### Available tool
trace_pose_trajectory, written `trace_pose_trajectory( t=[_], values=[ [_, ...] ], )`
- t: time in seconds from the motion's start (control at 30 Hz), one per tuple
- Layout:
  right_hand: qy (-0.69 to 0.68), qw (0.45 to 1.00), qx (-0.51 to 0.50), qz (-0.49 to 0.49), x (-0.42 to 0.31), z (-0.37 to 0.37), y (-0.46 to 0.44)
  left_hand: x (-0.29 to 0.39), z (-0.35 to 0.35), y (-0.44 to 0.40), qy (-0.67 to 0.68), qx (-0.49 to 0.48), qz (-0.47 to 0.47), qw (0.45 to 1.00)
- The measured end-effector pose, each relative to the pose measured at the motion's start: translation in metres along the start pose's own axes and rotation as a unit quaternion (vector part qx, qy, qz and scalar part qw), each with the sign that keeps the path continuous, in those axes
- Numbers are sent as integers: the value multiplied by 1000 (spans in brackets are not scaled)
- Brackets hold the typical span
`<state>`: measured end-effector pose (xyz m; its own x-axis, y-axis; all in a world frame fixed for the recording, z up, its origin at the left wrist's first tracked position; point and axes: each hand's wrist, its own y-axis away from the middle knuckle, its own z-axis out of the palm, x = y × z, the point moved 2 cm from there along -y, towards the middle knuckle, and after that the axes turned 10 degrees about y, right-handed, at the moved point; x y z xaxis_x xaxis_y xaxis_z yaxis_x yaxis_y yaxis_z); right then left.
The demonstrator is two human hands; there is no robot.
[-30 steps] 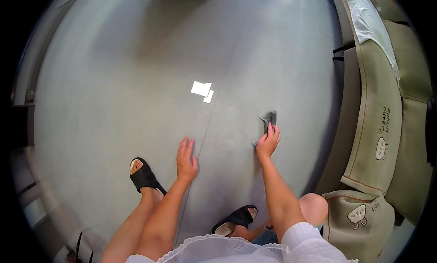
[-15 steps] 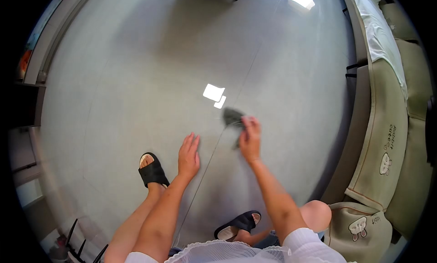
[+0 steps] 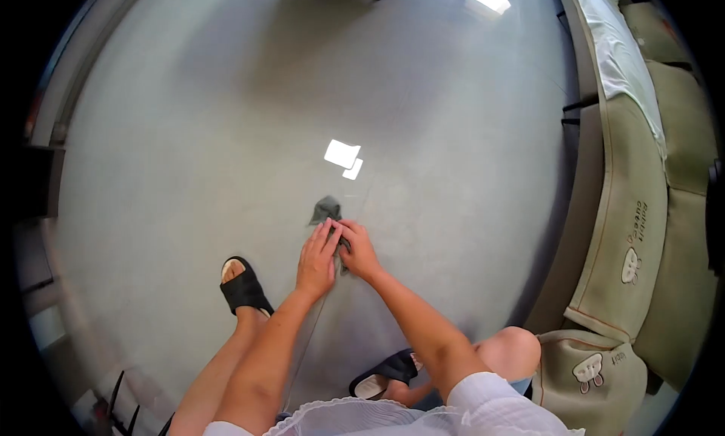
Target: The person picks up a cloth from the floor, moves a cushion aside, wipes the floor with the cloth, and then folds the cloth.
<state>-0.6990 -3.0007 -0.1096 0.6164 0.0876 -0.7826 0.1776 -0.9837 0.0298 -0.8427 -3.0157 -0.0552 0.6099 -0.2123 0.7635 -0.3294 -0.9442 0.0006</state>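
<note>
A crumpled dark grey cloth (image 3: 327,209) shows in front of my fingertips, its tail hanging down between my hands over the pale floor. My right hand (image 3: 358,249) is closed on the cloth, fingers bent around its middle. Close against it from the left is my left hand (image 3: 316,261), its fingers stretched out and their tips at the cloth beside the right fingers. The palms and part of the cloth are hidden behind the hands.
Glossy grey floor tiles (image 3: 226,157) spread out ahead, with bright window reflections. A green-cushioned sofa (image 3: 615,232) runs along the right. My feet wear black slippers (image 3: 245,291). A dark cabinet (image 3: 45,179) lines the left, and thin black legs (image 3: 121,402) stand at lower left.
My right hand has moved left with the cloth, bringing it to my left hand. The left hand has stayed nearly in place, and its fingertips now meet the cloth.
</note>
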Motion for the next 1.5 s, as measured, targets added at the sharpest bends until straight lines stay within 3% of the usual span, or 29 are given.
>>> trace_pose_trajectory(
  t=[0.1, 0.2, 0.27, 0.3, 0.43, 0.53, 0.63, 0.7, 0.77, 0.87, 0.93, 1.0, 1.1, 1.2, 1.3, 1.4, 1.43, 1.47, 1.5],
  values=[
    [-86, 991, -37, -97, -11, -6, -18, -17, -33, -2, -48, -24, -15, 998],
    [-107, 974, -170, -110, -29, -31, -48, -47, -45, -7, -34, -19, -27, 999],
    [-127, 953, -271, -52, -35, -39, -74, -63, -42, -15, -18, -22, -6, 1000],
    [-134, 938, -320, -20, -37, -40, -87, -59, -44, -20, -14, 26, -13, 999],
    [-281, 850, -439, 81, -39, -42, -135, -57, -63, -42, 1, 84, -5, 996],
    [-30, 908, -417, 11, -44, -47, -151, -76, -72, -50, -7, 48, -26, 999],
    [-17, 960, -275, -58, -47, -40, -160, -87, -86, -54, 27, 77, -94, 992],
    [107, 970, -208, -70, -40, -36, -163, -96, -98, -53, 76, 77, -144, 984],
    [210, 966, -137, -69, -32, -30, -161, -102, -104, -51, 81, 98, -139, 982],
    [256, 922, -131, -261, -59, -29, -157, -112, -106, -50, 2, 138, -41, 990],
    [296, 892, -126, -317, -62, -15, -155, -110, -101, -49, -71, 133, 35, 988],
    [336, 871, -99, -345, -59, 3, -163, -115, -94, -45, -41, 72, -46, 996],
    [294, 905, -274, -138, -54, 19, -189, -123, -95, -49, -30, 40, -95, 994],
    [275, 887, -236, -285, -66, 5, -186, -119, -108, -45, -48, 50, -34, 997],
    [210, 894, -307, -250, -40, -11, -179, -118, -120, -33, 13, 79, -10, 997],
    [104, 949, -267, -131, -22, -41, -186, -115, -138, -36, 60, 60, -86, 993],
    [62, 963, -213, -155, -20, -48, -195, -115, -144, -40, 65, 45, -122, 989],
    [0, 970, -142, -198, -20, -53, -204, -116, -149, -46, 67, 86, -99, 989],
    [24, 978, -98, -181, -20, -55, -215, -118, -152, -55, 69, 127, -75, 987]
  ],
)
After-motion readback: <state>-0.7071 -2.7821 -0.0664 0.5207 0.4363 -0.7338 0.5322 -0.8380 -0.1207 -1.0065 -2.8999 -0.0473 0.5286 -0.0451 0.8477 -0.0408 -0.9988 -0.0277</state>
